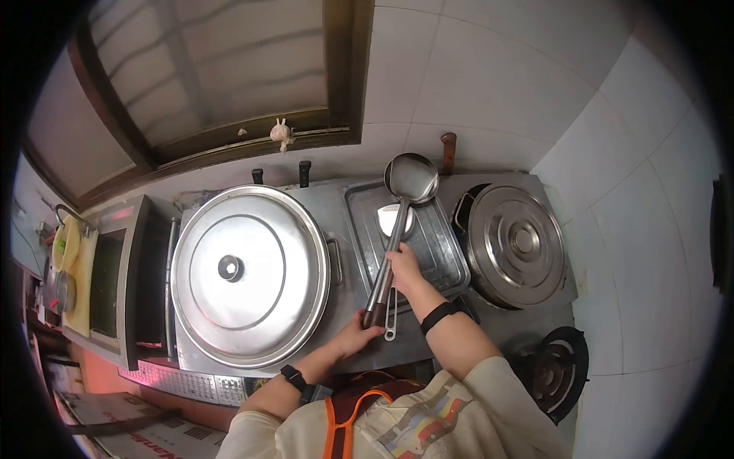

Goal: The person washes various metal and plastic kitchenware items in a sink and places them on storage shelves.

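Note:
My right hand [407, 269] is closed around the steel shafts of two long ladles [413, 179], whose round bowls overlap at the far end. Lower down, my left hand [358, 335] grips their dark handle ends. The ladles slant over a rectangular metal tray [451, 260]. Another utensil [391, 317], with a slim metal handle and a hole at its end, lies beneath them, mostly hidden by the ladles and my right hand. A shiny, rounded piece of metal [388, 219] shows on the tray beside the shafts.
Left of the tray stands a wide pot with a domed lid [279, 291]; a smaller lidded pot [508, 264] is at right. Knife handles [304, 173] rise along the wall. Garlic [280, 131] sits on the window ledge. A black burner [552, 371] lies at lower right.

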A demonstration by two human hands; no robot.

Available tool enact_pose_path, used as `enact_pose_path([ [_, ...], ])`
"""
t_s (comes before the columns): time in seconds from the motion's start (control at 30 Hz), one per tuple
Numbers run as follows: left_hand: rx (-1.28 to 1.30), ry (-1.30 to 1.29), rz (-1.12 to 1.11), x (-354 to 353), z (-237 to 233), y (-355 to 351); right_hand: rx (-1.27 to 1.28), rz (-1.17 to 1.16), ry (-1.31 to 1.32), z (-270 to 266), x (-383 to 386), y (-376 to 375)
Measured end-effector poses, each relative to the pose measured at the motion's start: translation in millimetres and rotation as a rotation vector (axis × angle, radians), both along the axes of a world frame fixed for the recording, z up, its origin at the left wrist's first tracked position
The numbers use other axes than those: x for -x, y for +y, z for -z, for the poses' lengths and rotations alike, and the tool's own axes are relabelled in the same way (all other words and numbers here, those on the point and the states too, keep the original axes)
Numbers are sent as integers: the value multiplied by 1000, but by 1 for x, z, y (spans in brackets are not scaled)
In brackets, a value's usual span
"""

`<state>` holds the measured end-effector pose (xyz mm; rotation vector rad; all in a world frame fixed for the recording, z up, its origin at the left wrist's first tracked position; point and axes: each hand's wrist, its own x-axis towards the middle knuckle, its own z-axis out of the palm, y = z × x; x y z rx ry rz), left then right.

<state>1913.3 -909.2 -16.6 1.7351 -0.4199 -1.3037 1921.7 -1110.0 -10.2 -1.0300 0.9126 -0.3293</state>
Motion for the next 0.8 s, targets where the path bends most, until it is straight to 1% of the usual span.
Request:
enact_pose_path([
  [0.03, 0, -3, -17, 0, 1, -2, -42, -11, -68, -2, 1, -3],
  [0.13, -9, -29, -61, 2, 9, -5, -45, -142, -56, 0, 10, -20],
  [0.17, -19, -46, -66, 2, 11, -6, 149, -208, -19, 19, 13, -32],
  [0.23, -18, -44, -106, 3, 16, -5, 987, -130, 517, 13, 29, -44],
  [0.27, -5, -23, -140, 4, 19, -5, 1101, -150, 671, -14, 40, -48],
  [0.3, 9, -1, -174, 5, 20, -5, 1168, -151, 757, -21, 50, -54],
  [0.4, -75, -41, -145, 4, 11, -6, 1150, -169, 974, -2, 75, -66],
  [0.43, -81, -82, -139, 6, 9, -6, 1183, -269, 998, 7, 84, -67],
  [0.5, -90, -163, -134, 9, 5, -8, 1151, -295, 960, -4, 91, -53],
  [0.53, -114, -140, -132, 11, 2, -10, 1136, -309, 940, -9, 92, -46],
  [0.57, -138, -117, -131, 14, -2, -14, 1035, -345, 915, -7, 91, -42],
  [0.6, -160, -97, -146, 16, -6, -16, 1005, -435, 913, 8, 92, -42],
  [0.63, -128, -225, -78, 18, 4, -18, 953, -501, 851, 18, 92, -43],
  [0.67, -100, -249, -8, 14, -4, -16, 817, -474, 622, 15, 103, -41],
  [0.7, -69, -273, 59, 12, -11, -15, 599, -447, 375, 7, 112, -41],
  [0.73, 77, -405, 60, 14, 30, -16, 378, -449, 136, -16, 126, -40],
  [0.77, 7, -537, 73, 14, 20, -13, 242, -549, -48, -47, 140, -39],
  [0.8, -154, -730, 122, 26, 30, -14, 174, -707, -199, -78, 162, -41],
])
